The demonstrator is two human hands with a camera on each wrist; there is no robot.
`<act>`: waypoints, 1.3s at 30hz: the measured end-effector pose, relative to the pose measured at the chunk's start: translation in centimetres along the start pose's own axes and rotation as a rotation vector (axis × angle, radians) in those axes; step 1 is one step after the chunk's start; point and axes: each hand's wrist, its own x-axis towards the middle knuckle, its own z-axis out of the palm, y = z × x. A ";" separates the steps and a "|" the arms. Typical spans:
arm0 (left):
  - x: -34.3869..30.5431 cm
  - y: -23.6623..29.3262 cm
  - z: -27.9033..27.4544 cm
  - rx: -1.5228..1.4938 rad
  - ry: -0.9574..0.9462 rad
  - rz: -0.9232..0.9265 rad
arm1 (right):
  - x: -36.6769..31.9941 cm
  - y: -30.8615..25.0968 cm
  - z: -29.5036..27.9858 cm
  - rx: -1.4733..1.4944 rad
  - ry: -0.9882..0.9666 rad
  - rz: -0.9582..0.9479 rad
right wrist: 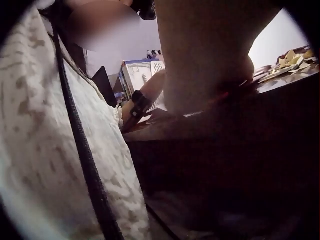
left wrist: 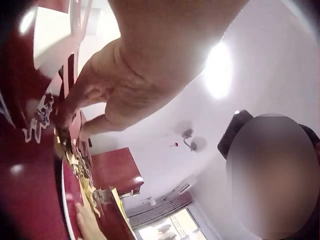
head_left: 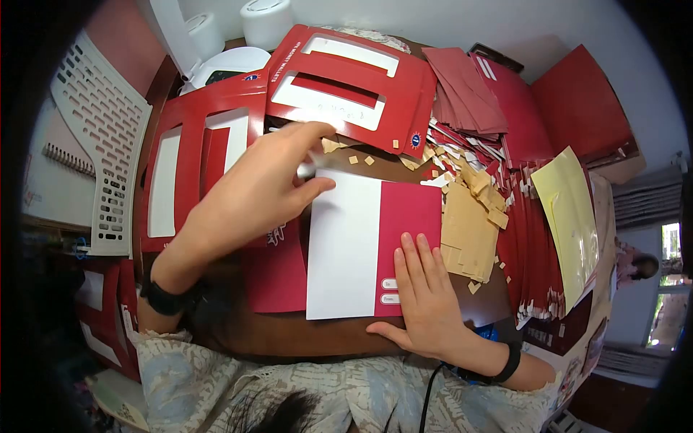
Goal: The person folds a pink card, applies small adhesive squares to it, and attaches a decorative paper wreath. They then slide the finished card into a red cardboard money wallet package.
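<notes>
A card, white on its left half and magenta on its right (head_left: 343, 245), lies in front of the person. Flat on its lower right part rests the right hand (head_left: 429, 307), fingers straight and thumb spread. Above the card's upper left corner is the left hand (head_left: 271, 169), thumb and forefinger apart and bent. Something small and whitish shows blurred between them; what it is cannot be told. In the left wrist view the left hand (left wrist: 117, 92) reaches down, its fingertips partly hidden. The right wrist view shows the dark right hand (right wrist: 205, 60), its fingers hidden.
Red wallet packs (head_left: 354, 79) lie behind. To the right are tan paper pieces (head_left: 469, 231), stacked red envelopes (head_left: 520, 245) and a yellow envelope (head_left: 567, 224). Another magenta sheet (head_left: 278, 274) lies left of the card. A white perforated rack (head_left: 108, 137) stands at left.
</notes>
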 end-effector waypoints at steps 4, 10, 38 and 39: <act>-1.6 2.5 1.8 0.202 -0.135 0.257 | 0.3 -0.2 -0.2 -0.002 -0.011 0.011; -3.4 2.1 5.6 0.324 -0.415 0.492 | 0.9 1.1 -0.8 0.106 -0.004 0.042; -3.4 2.8 5.2 0.446 -0.492 0.448 | 1.8 2.8 0.3 -0.047 0.012 0.083; -3.4 2.8 5.2 0.442 -0.485 0.455 | 1.8 2.8 0.4 -0.044 0.017 0.085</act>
